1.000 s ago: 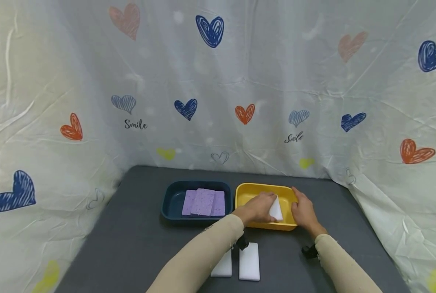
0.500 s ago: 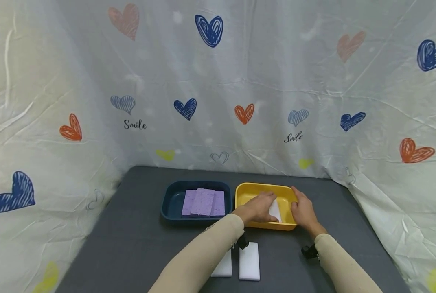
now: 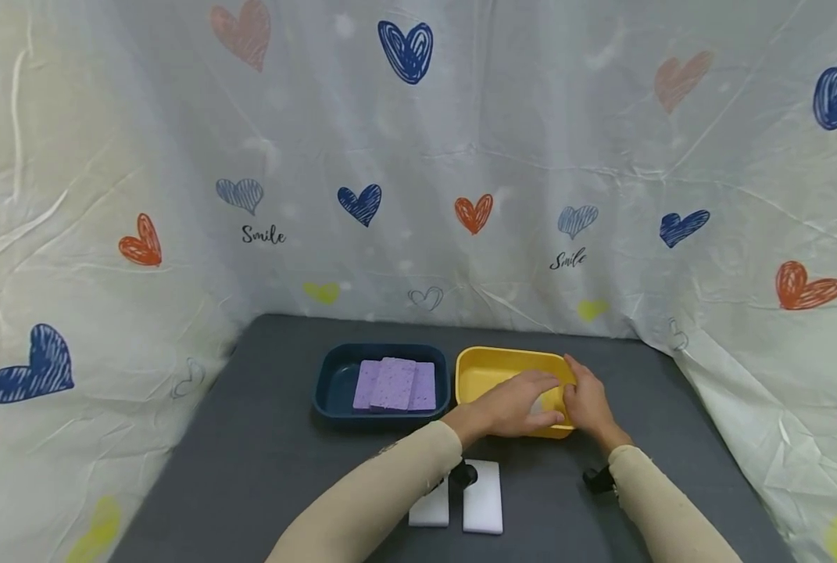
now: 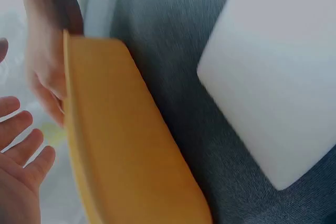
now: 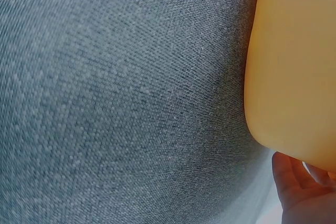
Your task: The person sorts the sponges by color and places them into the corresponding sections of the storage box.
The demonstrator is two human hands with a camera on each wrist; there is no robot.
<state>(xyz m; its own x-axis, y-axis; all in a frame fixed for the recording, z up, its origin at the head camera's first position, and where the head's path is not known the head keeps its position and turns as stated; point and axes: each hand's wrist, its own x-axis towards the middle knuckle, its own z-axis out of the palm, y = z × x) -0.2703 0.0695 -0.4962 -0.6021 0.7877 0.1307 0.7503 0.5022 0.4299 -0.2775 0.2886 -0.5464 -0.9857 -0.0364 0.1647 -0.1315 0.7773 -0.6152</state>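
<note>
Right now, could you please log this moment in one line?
Left hand: over yellow tray; right hand: holds its end; purple sponges: in blue tray

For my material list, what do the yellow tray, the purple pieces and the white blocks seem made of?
Yellow tray: probably smooth plastic; even colour, rounded corners.
Purple pieces: likely matte sponge; speckled, pore-like surface.
White blocks: perhaps matte foam; plain, uniform faces leave it open.

Soft, diffuse light reaches the yellow tray [image 3: 491, 369], and a dim shadow darkens the surface [image 3: 538, 493] just beside it. My left wrist view renders the curtain [image 4: 63, 182] beyond the tray hazy, my right fingers [image 4: 47, 99] at its rim slightly blurred.
</note>
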